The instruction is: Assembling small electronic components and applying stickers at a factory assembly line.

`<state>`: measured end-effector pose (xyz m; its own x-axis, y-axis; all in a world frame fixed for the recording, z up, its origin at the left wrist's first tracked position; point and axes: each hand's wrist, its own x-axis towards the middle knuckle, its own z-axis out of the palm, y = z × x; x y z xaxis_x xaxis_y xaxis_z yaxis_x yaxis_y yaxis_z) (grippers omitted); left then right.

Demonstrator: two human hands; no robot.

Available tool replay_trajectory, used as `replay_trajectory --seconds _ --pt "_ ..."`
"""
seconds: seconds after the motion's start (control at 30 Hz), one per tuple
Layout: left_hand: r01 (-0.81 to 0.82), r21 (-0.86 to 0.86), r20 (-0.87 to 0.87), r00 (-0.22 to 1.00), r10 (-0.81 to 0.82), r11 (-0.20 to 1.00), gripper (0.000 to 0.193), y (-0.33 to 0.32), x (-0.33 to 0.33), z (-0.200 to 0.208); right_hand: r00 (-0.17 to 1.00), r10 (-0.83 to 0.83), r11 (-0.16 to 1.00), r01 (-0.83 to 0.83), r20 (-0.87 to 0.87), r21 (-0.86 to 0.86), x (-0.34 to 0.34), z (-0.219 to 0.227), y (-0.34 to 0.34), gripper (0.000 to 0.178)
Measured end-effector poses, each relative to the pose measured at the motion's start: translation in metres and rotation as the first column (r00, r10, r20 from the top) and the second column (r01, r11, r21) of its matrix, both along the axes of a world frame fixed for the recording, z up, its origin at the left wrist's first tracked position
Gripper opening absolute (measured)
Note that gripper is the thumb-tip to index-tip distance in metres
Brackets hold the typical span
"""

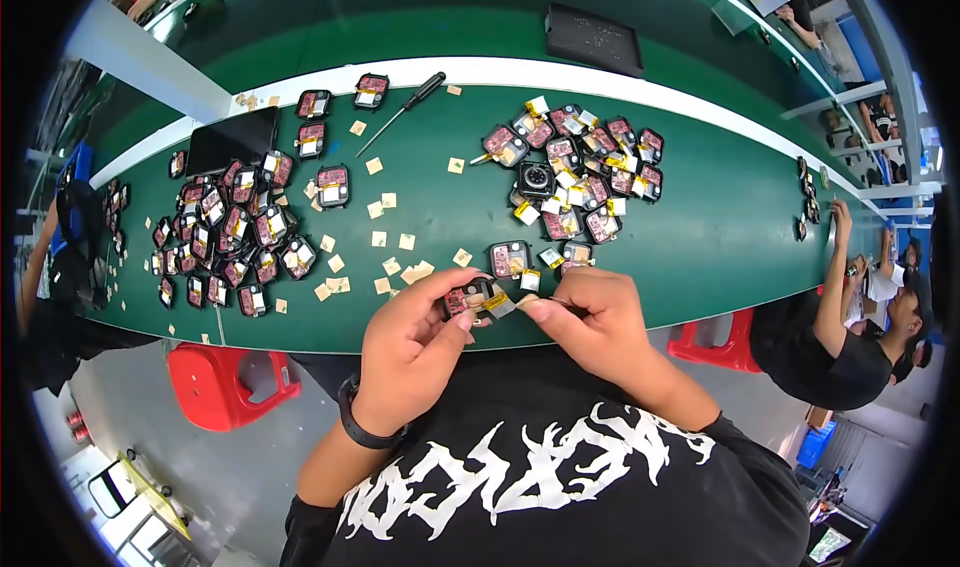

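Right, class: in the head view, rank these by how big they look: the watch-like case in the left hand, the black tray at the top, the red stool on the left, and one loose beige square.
1. Red stool, even partly hidden
2. Black tray
3. Watch-like case, partly covered
4. Loose beige square

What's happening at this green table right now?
The left hand holds a small black-rimmed case, with a silver-and-yellow piece sticking out. The right hand pinches something pale beside that piece, too small to make out. Similar cases lie heaped left and right on the green table, beige squares scattered between, a screwdriver further back.
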<state>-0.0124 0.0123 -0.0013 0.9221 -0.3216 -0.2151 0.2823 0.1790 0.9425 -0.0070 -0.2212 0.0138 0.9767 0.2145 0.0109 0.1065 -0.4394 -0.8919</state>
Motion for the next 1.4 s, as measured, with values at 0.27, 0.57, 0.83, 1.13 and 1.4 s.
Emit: replay_trajectory --seconds 0.27,0.57,0.83,1.13,1.4 --pt "-0.141 0.157 0.174 0.978 0.114 0.977 0.032 -0.008 -0.001 -0.003 0.995 -0.059 0.998 0.061 -0.079 0.025 -0.001 0.016 0.019 0.017" --pt "-0.28 0.26 0.356 0.917 0.178 0.924 0.03 -0.009 0.0 0.004 1.0 0.004 0.988 -0.005 -0.006 -0.154 -0.004 0.016 0.034 0.013" --pt "-0.28 0.263 0.392 0.905 0.163 0.923 0.031 -0.005 -0.002 -0.001 0.999 -0.032 0.991 0.03 -0.01 -0.127 -0.004 0.007 0.041 0.012" --pt "-0.146 -0.075 0.003 0.989 0.146 0.986 0.032 0.008 0.005 0.002 0.985 -0.033 0.991 0.054 -0.169 0.125 -0.008 0.0 0.038 0.014" --pt "-0.175 -0.113 -0.045 0.984 0.171 0.978 0.031 -0.002 0.003 0.0 0.997 0.056 0.998 -0.056 0.053 -0.005 -0.001 -0.002 0.03 0.034"
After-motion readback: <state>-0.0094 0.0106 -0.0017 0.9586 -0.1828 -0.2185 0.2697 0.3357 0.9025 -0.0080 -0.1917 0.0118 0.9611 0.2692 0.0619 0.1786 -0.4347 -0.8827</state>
